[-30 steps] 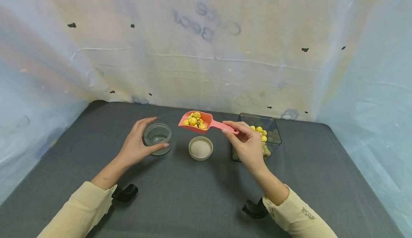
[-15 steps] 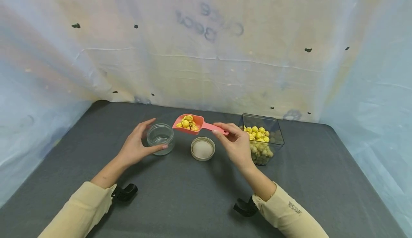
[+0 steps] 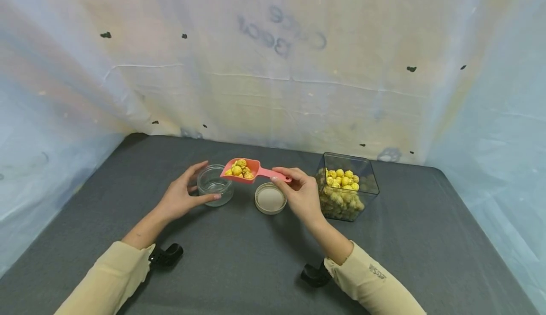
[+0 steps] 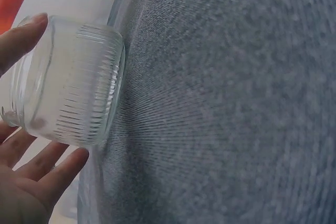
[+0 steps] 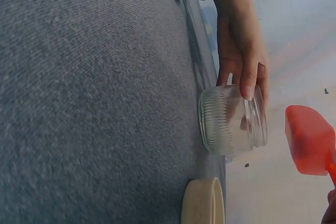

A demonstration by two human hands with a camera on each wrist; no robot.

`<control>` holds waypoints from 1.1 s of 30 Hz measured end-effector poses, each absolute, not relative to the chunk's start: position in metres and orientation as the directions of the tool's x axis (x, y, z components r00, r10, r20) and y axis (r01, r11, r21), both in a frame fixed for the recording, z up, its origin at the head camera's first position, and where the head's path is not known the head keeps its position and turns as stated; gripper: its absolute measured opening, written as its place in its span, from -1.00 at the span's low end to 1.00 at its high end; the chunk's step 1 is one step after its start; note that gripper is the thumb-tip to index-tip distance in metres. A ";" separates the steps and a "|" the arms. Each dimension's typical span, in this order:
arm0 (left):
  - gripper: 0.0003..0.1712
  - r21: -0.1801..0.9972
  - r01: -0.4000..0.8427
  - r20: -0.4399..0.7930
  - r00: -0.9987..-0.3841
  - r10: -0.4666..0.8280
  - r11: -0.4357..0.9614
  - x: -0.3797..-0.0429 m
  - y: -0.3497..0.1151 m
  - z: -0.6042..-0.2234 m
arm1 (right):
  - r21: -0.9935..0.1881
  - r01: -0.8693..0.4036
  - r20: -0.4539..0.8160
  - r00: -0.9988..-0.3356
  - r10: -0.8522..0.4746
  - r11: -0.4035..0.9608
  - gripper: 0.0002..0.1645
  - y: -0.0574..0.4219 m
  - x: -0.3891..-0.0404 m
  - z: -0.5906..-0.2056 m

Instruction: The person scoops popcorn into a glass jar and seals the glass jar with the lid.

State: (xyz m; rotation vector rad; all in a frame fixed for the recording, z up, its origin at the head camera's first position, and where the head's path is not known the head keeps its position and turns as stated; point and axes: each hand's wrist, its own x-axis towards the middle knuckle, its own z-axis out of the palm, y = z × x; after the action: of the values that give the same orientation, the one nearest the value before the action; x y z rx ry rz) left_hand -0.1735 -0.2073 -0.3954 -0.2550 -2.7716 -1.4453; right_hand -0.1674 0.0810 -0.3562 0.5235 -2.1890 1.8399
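Observation:
My left hand (image 3: 181,194) curves round the clear glass jar (image 3: 224,195), thumb on the near side and fingers on the far side. The jar stands upright and uncapped on the grey cloth; its ribbed wall (image 4: 86,87) shows in the left wrist view. Between thumb and fingers, my right hand (image 3: 302,195) pinches the handle of a pink scoop (image 3: 255,167). Several yellow popcorn balls (image 3: 239,169) lie in the scoop. Its tip is over the jar's right rim in the head view, and the right wrist view shows the scoop (image 5: 310,140) above the jar's mouth.
A pale round lid (image 3: 270,199) lies on the table (image 3: 256,258) just right of the jar. Farther right stands a dark transparent square bin (image 3: 369,183) with many yellow popcorn balls (image 3: 341,180). A hanging sheet (image 3: 273,92) closes off the back and sides.
My right hand has carried the loaded scoop left and slightly down, from above the lid to the jar's rim. The bin has come into fuller view. My left hand stays at the jar.

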 end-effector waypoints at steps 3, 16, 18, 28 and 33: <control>0.13 0.817 0.125 0.059 -0.989 0.134 0.564 -0.173 -0.207 -0.395 | -0.897 -0.413 0.396 -0.909 -0.129 0.158 -0.72 0.078 -0.168 -0.359; 0.07 0.858 0.098 0.022 -0.988 0.155 0.504 -0.174 -0.209 -0.397 | -0.897 -0.371 0.347 -0.928 -0.136 0.240 -0.72 0.069 -0.173 -0.358; 0.06 0.859 0.098 0.021 -0.988 0.155 0.503 -0.174 -0.210 -0.397 | -0.888 -0.376 0.350 -0.926 -0.142 0.262 -0.71 0.068 -0.174 -0.357; 0.04 0.864 0.109 0.034 -0.987 0.159 0.492 -0.174 -0.210 -0.399 | -0.819 -0.448 0.398 -0.894 -0.209 0.358 -0.72 0.072 -0.178 -0.354; 0.05 0.865 0.111 0.036 -0.987 0.159 0.489 -0.174 -0.210 -0.400 | -0.782 -0.479 0.410 -0.877 -0.250 0.399 -0.71 0.072 -0.180 -0.348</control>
State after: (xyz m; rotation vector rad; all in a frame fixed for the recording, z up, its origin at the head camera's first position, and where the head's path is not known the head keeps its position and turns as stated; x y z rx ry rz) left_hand -0.1738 -0.2103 -0.3997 -0.2490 -2.7519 -1.5938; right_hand -0.1803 0.0721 -0.3484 0.6449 -2.4287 1.4725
